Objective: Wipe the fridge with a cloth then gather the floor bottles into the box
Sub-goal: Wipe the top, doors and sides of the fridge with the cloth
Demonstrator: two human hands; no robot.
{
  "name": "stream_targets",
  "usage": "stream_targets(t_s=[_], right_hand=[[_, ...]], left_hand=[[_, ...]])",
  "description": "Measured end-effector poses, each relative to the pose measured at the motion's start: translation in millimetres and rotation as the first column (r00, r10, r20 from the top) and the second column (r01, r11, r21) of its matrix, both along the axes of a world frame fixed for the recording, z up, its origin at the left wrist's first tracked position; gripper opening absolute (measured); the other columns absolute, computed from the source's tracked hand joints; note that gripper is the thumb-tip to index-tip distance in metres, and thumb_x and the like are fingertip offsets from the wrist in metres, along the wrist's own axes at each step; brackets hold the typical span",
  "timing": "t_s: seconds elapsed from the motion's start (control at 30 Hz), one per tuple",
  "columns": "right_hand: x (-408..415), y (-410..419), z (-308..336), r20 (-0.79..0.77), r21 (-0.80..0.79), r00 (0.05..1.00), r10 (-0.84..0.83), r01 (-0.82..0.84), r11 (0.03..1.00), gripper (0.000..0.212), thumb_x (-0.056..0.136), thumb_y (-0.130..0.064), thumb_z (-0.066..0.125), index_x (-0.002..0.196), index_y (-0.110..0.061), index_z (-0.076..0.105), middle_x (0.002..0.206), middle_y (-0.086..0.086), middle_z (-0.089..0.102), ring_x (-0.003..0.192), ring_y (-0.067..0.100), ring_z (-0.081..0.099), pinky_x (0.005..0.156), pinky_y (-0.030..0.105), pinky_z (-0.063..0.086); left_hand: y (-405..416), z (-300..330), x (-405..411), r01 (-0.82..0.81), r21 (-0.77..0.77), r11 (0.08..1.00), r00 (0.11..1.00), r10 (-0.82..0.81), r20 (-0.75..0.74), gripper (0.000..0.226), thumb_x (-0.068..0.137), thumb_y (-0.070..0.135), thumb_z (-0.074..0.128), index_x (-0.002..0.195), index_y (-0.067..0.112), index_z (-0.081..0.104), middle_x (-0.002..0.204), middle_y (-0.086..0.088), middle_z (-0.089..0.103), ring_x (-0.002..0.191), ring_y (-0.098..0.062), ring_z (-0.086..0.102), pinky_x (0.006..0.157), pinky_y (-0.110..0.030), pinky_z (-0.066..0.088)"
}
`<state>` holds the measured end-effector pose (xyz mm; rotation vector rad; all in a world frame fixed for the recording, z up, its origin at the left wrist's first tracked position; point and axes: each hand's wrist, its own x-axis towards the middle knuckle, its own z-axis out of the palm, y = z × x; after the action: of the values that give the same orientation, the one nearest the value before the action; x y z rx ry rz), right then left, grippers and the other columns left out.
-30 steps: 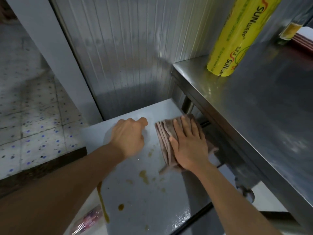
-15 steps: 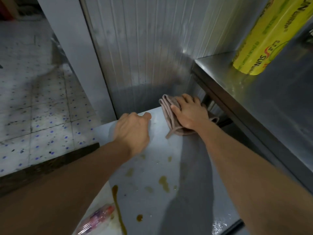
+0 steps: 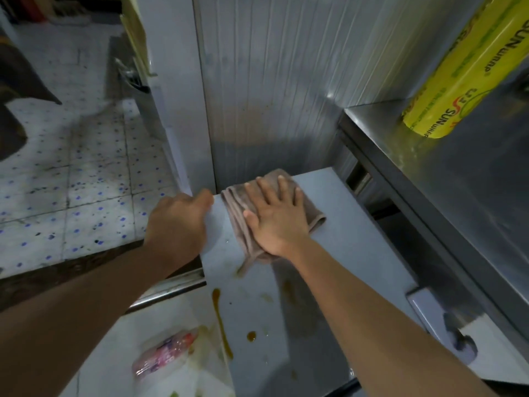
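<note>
A folded brown cloth lies at the far end of the fridge's grey top. My right hand presses flat on the cloth with the fingers spread. My left hand grips the top's far left edge, fingers curled over it. Brown drips and stains mark the near part of the top and run down its left side. A small plastic bottle with a pink label lies on its side at the lower left, on a white surface.
A steel table stands close on the right with a yellow cling-wrap roll on it. A ribbed metal wall is straight behind the fridge. Speckled floor tiles spread out to the left.
My right hand has slid the cloth from the right side toward the far left corner of the top. My left hand has shifted out onto the left edge.
</note>
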<state>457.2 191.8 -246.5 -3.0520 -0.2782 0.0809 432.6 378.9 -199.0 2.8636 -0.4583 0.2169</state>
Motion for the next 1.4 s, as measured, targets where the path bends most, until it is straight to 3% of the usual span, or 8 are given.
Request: stream_targets(t_s=[0.13, 0.3, 0.4, 0.57, 0.77, 0.97, 1.13, 1.4], right_hand=[[-1, -7, 1, 0.003, 0.018, 0.997, 0.076, -0.076, 0.997, 0.058, 0.095, -0.056, 0.014, 0.149, -0.038, 0.002, 0.16, -0.007, -0.001, 0.146, 0.028, -0.009, 0.115, 0.05, -0.007], [24, -79, 4, 0.026, -0.018, 0.982, -0.188, 0.188, 0.982, 0.057, 0.096, -0.057, 0.018, 0.148, -0.035, 0.011, 0.16, -0.001, 0.006, 0.146, 0.03, 0.002, 0.115, 0.053, 0.005], [29, -74, 1, 0.042, -0.013, 0.976, -0.214, 0.215, 0.977, 0.055, 0.096, -0.053, 0.021, 0.146, -0.032, 0.018, 0.158, 0.002, 0.013, 0.144, 0.036, 0.006, 0.113, 0.058, 0.008], [9, 7, -3, 0.032, 0.013, 0.998, -0.057, 0.057, 0.998, 0.057, 0.094, -0.053, 0.017, 0.147, -0.032, 0.014, 0.158, 0.001, 0.012, 0.145, 0.036, 0.001, 0.113, 0.059, 0.003], [-2, 46, -1, 0.023, 0.004, 0.994, 0.103, -0.103, 0.995, 0.057, 0.095, -0.055, 0.016, 0.147, -0.033, 0.01, 0.158, 0.0, 0.011, 0.146, 0.03, -0.001, 0.114, 0.054, 0.003], [11, 5, 2, -0.019, -0.043, 0.969, -0.248, 0.247, 0.968, 0.057, 0.095, -0.056, 0.016, 0.149, -0.038, 0.005, 0.16, 0.001, 0.0, 0.146, 0.031, -0.005, 0.116, 0.055, 0.002], [-3, 79, -5, 0.004, -0.007, 0.999, -0.051, 0.051, 0.999, 0.06, 0.088, -0.065, 0.008, 0.144, -0.047, -0.004, 0.16, 0.002, -0.002, 0.144, 0.037, -0.01, 0.11, 0.062, -0.004], [-36, 104, 1, 0.0, -0.016, 1.0, 0.007, -0.007, 1.0, 0.078, 0.088, -0.049, 0.042, 0.145, -0.045, -0.011, 0.159, 0.003, -0.015, 0.144, 0.035, -0.016, 0.112, 0.058, -0.008]], left_hand=[[-3, -1, -6, -0.009, -0.002, 1.0, 1.0, 0.009, -0.028, 0.034, 0.062, -0.013, 0.06, 0.094, -0.002, 0.063, 0.069, -0.024, 0.062, 0.061, -0.041, 0.058, 0.057, -0.04, 0.045], [2, -10, -9, -0.026, 0.001, 1.0, 1.0, 0.026, 0.01, 0.041, 0.065, -0.009, 0.06, 0.104, 0.003, 0.061, 0.076, -0.02, 0.061, 0.065, -0.039, 0.058, 0.058, -0.038, 0.045], [4, -15, -8, -0.044, -0.02, 0.999, 0.999, 0.044, -0.017, 0.043, 0.076, 0.003, 0.054, 0.118, 0.014, 0.051, 0.093, -0.014, 0.06, 0.082, -0.034, 0.058, 0.066, -0.035, 0.042], [25, -7, 0, -0.007, -0.183, 0.983, 0.981, -0.029, -0.192, 0.039, 0.083, 0.004, 0.051, 0.119, 0.019, 0.046, 0.112, -0.009, 0.063, 0.097, -0.029, 0.06, 0.08, -0.041, 0.05], [59, 0, -12, -0.043, -0.168, 0.985, 0.991, 0.021, -0.132, 0.032, 0.082, 0.006, 0.052, 0.113, 0.014, 0.051, 0.101, -0.013, 0.065, 0.084, -0.032, 0.06, 0.07, -0.043, 0.052], [77, -1, -12, -0.048, -0.183, 0.982, 0.981, 0.013, -0.192, 0.038, 0.08, 0.003, 0.051, 0.115, 0.018, 0.046, 0.101, -0.013, 0.061, 0.089, -0.034, 0.058, 0.073, -0.043, 0.05], [95, 0, -15, -0.031, -0.173, 0.984, 0.979, -0.005, -0.205, 0.037, 0.081, 0.004, 0.05, 0.116, 0.016, 0.047, 0.107, -0.01, 0.062, 0.093, -0.032, 0.059, 0.075, -0.042, 0.05], [97, 9, -21, 0.014, -0.134, 0.991, 0.973, -0.044, -0.225, 0.039, 0.082, 0.006, 0.052, 0.119, 0.017, 0.05, 0.109, -0.011, 0.06, 0.092, -0.031, 0.058, 0.07, -0.037, 0.048]])
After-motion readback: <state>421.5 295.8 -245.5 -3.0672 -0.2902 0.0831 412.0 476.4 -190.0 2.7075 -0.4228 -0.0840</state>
